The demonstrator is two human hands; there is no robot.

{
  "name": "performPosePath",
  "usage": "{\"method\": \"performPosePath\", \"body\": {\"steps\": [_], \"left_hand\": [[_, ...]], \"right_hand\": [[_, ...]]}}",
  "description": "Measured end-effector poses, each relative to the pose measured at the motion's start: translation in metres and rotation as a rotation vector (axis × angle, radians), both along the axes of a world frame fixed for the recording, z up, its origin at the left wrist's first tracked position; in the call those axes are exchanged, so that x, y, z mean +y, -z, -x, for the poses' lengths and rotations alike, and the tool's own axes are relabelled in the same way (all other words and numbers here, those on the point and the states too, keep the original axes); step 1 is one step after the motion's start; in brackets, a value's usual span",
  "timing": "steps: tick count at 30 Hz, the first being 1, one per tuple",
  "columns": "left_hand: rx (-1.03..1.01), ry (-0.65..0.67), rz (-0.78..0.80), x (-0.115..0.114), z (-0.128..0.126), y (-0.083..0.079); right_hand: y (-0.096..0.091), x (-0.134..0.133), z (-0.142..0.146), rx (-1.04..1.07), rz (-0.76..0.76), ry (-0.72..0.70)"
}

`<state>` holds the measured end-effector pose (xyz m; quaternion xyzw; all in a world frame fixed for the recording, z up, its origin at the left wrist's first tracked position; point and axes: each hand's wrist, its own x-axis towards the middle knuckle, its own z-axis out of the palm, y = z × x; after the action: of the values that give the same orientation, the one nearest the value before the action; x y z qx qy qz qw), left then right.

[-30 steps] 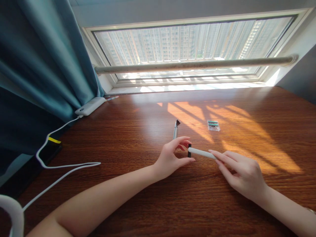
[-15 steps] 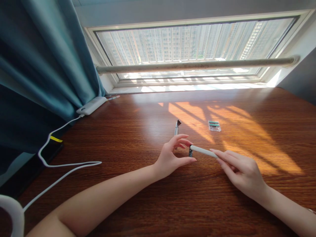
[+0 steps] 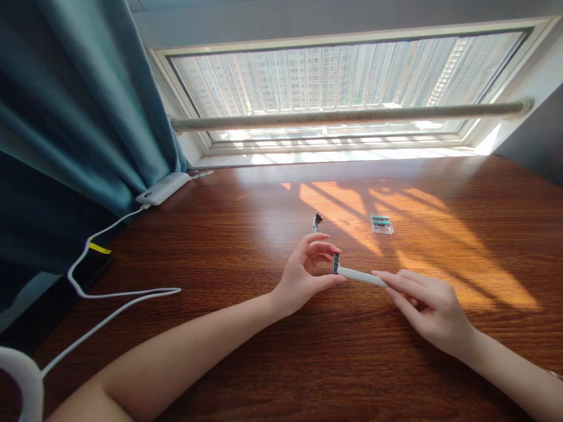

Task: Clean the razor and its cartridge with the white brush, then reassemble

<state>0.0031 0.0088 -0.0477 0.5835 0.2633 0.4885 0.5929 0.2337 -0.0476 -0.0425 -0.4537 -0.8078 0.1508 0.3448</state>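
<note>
My right hand (image 3: pixel 424 310) is closed on the white razor (image 3: pixel 358 275), pinching the back end of its handle between my fingertips so that it points left across the middle of the table (image 3: pixel 246 234), a little nearer the near edge than the far one. The handle lies almost level, just above the wood. At its left tip sits the small dark blade head (image 3: pixel 335 263), turned upright. My left hand (image 3: pixel 308 269) is half curled around that end: the thumb reaches under the handle right beside the blade head, and the index and middle fingers arch over and behind it. I cannot tell whether those fingers press on the head or only stand close to it. Both forearms rest low over the near edge. Just beyond my left fingers a metal handle (image 3: pixel 315 223) lies on the table, pointing toward the far edge. To its right, in the patch of sunlight, lies a clear pack (image 3: pixel 381 223) with green-striped pieces inside. At the far left corner a power bank (image 3: pixel 162 188) lies against the curtain (image 3: pixel 65 117), and a white cable (image 3: pixel 118 296) loops from it along the left edge. Beyond the far edge are the window (image 3: pixel 334 76) and a rail (image 3: pixel 352 116) across it.
</note>
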Motion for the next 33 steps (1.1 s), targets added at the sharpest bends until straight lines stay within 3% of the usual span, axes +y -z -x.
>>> {"method": "performPosePath", "body": {"steps": [3,8,14,19,25,33], "left_hand": [[-0.032,0.031,0.021,0.001,0.0,-0.0003],[-0.071,0.065,0.081,0.0006,-0.0005,-0.0018],[-0.047,0.109,0.052,-0.0006,-0.0009,-0.0006],[-0.007,0.09,0.036,-0.0012,-0.001,0.0007],[-0.016,0.128,0.036,-0.0012,-0.0006,0.0001],[-0.044,0.102,0.075,-0.0003,-0.0016,0.0011]], "right_hand": [[0.0019,0.001,-0.0005,0.014,0.022,-0.019],[0.0039,0.0014,-0.0003,0.023,0.002,0.147],[0.0004,-0.0017,0.0022,-0.005,-0.003,-0.042],[0.0024,-0.0007,0.0009,-0.028,-0.069,0.122],[-0.0001,-0.0017,0.0015,-0.027,-0.041,-0.059],[0.0047,-0.0014,-0.0019,-0.059,-0.113,0.162]]}}
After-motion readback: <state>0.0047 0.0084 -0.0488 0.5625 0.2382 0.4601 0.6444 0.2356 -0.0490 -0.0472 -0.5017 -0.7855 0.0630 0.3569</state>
